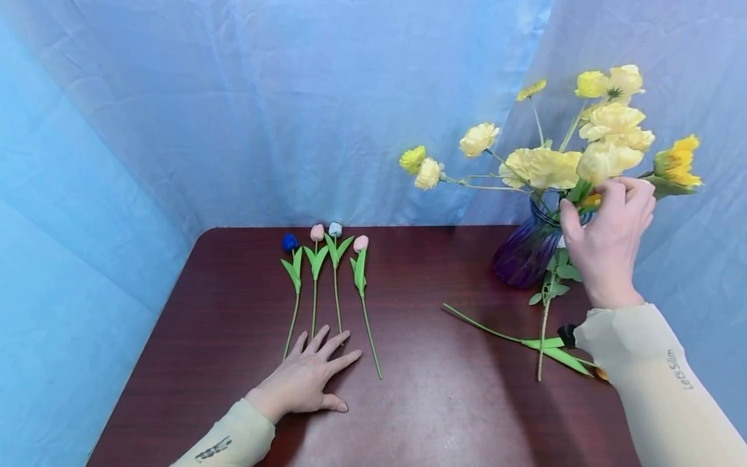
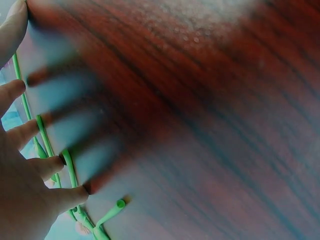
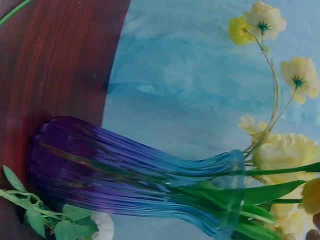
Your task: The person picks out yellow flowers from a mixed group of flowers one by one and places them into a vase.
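Observation:
My left hand (image 1: 309, 379) rests on the table with its fingers spread, fingertips at the lower stems of several tulips. These include a blue tulip (image 1: 290, 243), a pale blue tulip (image 1: 335, 229) and a pink tulip (image 1: 360, 244). At the mouth of a tilted blue-purple glass vase (image 1: 522, 253), my right hand (image 1: 613, 240) bends its fingers beside an orange tulip (image 3: 311, 195) and green leaves (image 3: 275, 192). Whether it grips the tulip I cannot tell. Pale yellow flowers (image 1: 613, 123) fill the vase, and a larger orange-yellow flower (image 1: 677, 165) leans out at right.
A leafy stem (image 1: 544, 331) leans by the vase base and crosses a green tulip stem (image 1: 478, 322) on the dark red table (image 1: 420, 415). That tulip's orange bud (image 1: 602, 374) is partly behind the right sleeve (image 1: 659, 370). Blue cloth (image 1: 350, 110) hangs behind the table.

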Demonstrator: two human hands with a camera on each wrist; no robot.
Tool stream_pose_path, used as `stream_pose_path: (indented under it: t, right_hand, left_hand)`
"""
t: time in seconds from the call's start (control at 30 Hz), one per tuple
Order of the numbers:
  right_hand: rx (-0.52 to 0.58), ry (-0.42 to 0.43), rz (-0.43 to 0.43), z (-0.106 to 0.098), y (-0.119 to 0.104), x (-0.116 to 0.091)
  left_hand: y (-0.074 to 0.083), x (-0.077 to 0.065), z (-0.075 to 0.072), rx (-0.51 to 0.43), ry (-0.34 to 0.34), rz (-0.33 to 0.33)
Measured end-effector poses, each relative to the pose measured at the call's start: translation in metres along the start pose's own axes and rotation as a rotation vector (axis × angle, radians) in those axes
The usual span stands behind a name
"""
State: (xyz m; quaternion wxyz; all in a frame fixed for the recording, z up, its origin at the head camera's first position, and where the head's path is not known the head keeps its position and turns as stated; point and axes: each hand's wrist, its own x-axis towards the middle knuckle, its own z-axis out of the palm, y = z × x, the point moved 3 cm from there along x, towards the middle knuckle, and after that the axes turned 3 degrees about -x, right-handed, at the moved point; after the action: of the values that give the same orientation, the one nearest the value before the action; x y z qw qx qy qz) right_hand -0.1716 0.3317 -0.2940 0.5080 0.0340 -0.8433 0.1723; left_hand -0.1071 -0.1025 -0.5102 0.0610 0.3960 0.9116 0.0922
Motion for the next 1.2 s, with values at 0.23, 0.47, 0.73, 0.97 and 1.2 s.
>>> stream_pose_path:
  t: [0.23,0.47,0.73,0.97,1.2]
  right_hand:
    - [0.089,0.118,-0.040,-0.003,-0.009,-0.023]
    - [0.040,-0.151,-0.066,0.011,0.006,-0.078]
    - [-0.098,-1.041,0.141,0.034,0.031,-0.137]
    - [-0.141,-1.356,0.084,0.041,0.028,-0.164]
    - [-0.180,-1.335,0.019,0.044,0.028,-0.183]
  left_hand:
    - [-0.001,-0.001,-0.002,-0.001,-0.007,-0.004]
    - [0.000,-0.001,-0.004,0.005,-0.029,-0.014]
    - [-0.001,0.001,-0.004,-0.001,-0.045,-0.013]
    - [-0.002,-0.001,-0.004,-0.005,-0.064,-0.024]
    - [-0.001,0.001,-0.005,-0.011,-0.058,-0.012]
